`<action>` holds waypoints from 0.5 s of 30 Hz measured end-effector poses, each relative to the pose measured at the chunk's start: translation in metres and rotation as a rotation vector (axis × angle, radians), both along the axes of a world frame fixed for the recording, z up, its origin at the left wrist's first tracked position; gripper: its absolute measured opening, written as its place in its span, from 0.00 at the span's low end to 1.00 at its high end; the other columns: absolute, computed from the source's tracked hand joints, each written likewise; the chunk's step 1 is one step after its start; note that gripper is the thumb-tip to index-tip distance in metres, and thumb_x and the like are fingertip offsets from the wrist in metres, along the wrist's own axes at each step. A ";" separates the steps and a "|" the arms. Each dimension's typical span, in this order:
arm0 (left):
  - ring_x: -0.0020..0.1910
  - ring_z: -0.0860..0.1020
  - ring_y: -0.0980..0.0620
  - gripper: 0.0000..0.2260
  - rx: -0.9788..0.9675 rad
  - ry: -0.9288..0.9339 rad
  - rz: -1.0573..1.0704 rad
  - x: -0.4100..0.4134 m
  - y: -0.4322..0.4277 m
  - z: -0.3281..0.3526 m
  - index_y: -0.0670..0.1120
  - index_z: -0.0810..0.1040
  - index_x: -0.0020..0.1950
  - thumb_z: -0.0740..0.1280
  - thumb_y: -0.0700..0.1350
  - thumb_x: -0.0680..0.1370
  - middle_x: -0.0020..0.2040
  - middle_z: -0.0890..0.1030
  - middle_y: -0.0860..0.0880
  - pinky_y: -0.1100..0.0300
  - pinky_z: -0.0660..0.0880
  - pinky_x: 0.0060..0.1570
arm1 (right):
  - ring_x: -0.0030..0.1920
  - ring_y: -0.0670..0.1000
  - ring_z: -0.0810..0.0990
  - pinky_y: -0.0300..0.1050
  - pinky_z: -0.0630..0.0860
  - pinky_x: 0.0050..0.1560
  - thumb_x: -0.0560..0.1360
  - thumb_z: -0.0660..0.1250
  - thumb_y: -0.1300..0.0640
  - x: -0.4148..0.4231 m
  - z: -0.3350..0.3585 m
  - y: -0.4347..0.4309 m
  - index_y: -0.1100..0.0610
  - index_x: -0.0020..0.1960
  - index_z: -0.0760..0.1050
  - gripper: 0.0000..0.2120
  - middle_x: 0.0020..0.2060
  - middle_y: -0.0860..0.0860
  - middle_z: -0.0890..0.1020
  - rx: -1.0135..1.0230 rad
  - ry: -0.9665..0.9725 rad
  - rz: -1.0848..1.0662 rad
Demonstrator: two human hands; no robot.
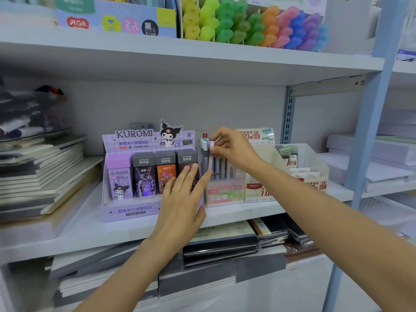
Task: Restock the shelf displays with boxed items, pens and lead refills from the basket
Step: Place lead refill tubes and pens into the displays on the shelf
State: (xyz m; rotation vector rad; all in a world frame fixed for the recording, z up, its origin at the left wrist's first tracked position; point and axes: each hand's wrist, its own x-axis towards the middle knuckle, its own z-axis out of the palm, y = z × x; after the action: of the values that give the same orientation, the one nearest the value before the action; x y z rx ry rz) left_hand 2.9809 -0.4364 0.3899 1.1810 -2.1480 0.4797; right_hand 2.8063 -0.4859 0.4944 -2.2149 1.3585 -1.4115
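White shelving (90,230) holds a purple cardboard Kuromi refill display (130,210), and the left hand (182,199) lies flat-fingered against it. The right hand (234,149) pinches a pale pink pen (211,164) upright in the neighbouring pink cardboard box (225,195).

On the shelf (90,230), the right hand (234,149) pinches the top of a pale pink pen (211,159) standing upright in the Fruit Soda pen box (225,193). The left hand (182,194), fingers straight, lies against the Kuromi lead-refill display (126,176) (its right end, just beside the pen box).
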 end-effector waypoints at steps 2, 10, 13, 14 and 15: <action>0.78 0.41 0.52 0.34 0.008 0.007 -0.003 -0.001 0.000 0.000 0.56 0.44 0.79 0.61 0.48 0.79 0.80 0.46 0.51 0.53 0.39 0.74 | 0.43 0.51 0.83 0.46 0.81 0.50 0.75 0.70 0.64 0.000 0.000 -0.001 0.59 0.52 0.77 0.07 0.44 0.57 0.83 0.018 0.033 -0.021; 0.77 0.53 0.45 0.30 -0.033 0.107 -0.060 -0.005 0.024 -0.005 0.47 0.60 0.77 0.66 0.43 0.76 0.78 0.58 0.44 0.49 0.50 0.75 | 0.50 0.48 0.78 0.45 0.78 0.54 0.78 0.66 0.59 -0.001 -0.018 0.028 0.57 0.66 0.75 0.16 0.54 0.53 0.79 -0.210 0.095 -0.110; 0.63 0.70 0.43 0.20 -0.161 0.203 -0.123 -0.012 0.038 -0.036 0.42 0.76 0.62 0.70 0.36 0.70 0.63 0.74 0.42 0.50 0.65 0.62 | 0.43 0.47 0.79 0.42 0.77 0.45 0.78 0.65 0.62 -0.003 -0.050 0.061 0.59 0.57 0.78 0.09 0.47 0.49 0.81 -0.394 -0.006 0.022; 0.58 0.72 0.43 0.17 -0.176 0.207 -0.139 -0.016 0.042 -0.053 0.42 0.78 0.58 0.70 0.34 0.69 0.58 0.76 0.43 0.52 0.66 0.58 | 0.42 0.46 0.79 0.40 0.77 0.42 0.78 0.65 0.63 -0.003 -0.068 0.072 0.59 0.55 0.79 0.07 0.44 0.47 0.81 -0.395 -0.022 0.068; 0.55 0.73 0.44 0.16 -0.168 0.202 -0.152 -0.019 0.045 -0.072 0.42 0.79 0.54 0.70 0.33 0.68 0.54 0.77 0.43 0.53 0.67 0.55 | 0.40 0.46 0.79 0.40 0.76 0.40 0.78 0.65 0.63 -0.003 -0.089 0.082 0.60 0.53 0.79 0.06 0.42 0.46 0.80 -0.361 -0.032 0.105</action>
State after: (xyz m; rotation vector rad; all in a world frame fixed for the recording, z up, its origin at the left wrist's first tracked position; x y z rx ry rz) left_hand 2.9616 -0.3910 0.3180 0.9248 -1.9646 0.4436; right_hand 2.8036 -0.4042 0.4055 -2.4230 1.0240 -1.7594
